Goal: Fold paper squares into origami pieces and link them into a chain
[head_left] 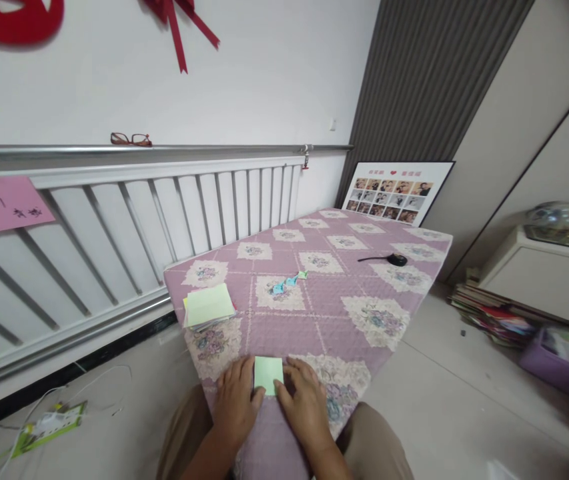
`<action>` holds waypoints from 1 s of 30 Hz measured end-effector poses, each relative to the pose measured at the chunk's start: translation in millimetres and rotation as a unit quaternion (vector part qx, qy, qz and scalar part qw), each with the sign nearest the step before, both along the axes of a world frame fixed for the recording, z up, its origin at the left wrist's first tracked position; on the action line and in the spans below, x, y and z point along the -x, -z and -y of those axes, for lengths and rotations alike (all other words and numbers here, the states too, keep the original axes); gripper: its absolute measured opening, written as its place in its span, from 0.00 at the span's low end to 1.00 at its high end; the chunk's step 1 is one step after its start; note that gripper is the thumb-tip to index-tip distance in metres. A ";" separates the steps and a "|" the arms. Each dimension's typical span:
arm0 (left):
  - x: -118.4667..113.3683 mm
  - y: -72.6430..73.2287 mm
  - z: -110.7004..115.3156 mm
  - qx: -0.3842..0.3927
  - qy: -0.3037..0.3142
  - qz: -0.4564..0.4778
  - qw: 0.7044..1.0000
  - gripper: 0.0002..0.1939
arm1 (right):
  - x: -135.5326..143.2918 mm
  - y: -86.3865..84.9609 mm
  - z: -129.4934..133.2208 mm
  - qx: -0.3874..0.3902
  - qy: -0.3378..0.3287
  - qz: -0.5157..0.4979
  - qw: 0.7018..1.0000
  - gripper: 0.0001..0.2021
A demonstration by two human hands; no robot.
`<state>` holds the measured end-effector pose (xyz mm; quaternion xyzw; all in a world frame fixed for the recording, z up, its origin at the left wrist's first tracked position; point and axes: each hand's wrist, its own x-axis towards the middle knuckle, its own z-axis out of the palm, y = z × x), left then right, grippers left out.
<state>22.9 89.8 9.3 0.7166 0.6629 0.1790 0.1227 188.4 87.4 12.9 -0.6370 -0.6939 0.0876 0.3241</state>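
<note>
A small square of light green paper lies on the near end of the table between my two hands. My left hand grips its left side, the thumb at the lower left corner. At the opposite edge, my right hand has its thumb on the lower right part of the paper and its fingers curled. Further off to the left sits a stack of coloured paper with a pale green sheet on top. Small folded paper pieces, two blue and one green, form a slanting row mid-table.
A purple floral cloth covers the table. A black object with a thin handle lies to the right, and a photo board leans behind. A white radiator runs along the left. A power strip is on the floor.
</note>
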 end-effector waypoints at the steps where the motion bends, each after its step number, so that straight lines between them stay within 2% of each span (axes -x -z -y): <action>1: 0.2 1.2 0.2 -0.002 -0.004 0.006 1.000 0.30 | -0.9 -0.6 0.0 0.000 -0.006 -0.011 1.000 0.07; 4: 1.8 7.7 1.6 -0.027 -0.010 0.034 0.999 0.32 | -2.8 0.3 -0.6 -0.001 -0.030 -0.033 0.999 0.02; 9: 5.3 19.8 9.5 -0.162 0.007 0.096 0.982 0.34 | -1.2 2.6 3.6 -0.078 -0.054 -0.024 0.995 0.04; 12: 6.0 18.7 15.2 -0.222 0.041 0.094 0.970 0.29 | 2.7 -1.3 9.7 -0.117 -0.084 -0.003 0.990 0.07; 15: 6.0 11.6 17.7 -0.214 0.090 0.087 0.969 0.19 | 7.0 -6.2 13.8 -0.124 -0.116 0.003 0.985 0.09; 18: 6.0 4.8 17.2 -0.177 0.114 0.091 0.973 0.15 | 9.6 -9.4 14.7 -0.096 -0.139 0.000 0.986 0.11; 25: 12.3 5.9 20.8 -0.123 0.078 0.083 0.986 0.15 | 10.0 -11.8 14.8 -0.024 -0.185 0.012 0.982 0.09; 30: 22.3 10.9 22.3 -0.108 0.064 0.075 0.989 0.14 | 9.7 -9.1 14.3 -0.007 -0.181 0.019 0.983 0.07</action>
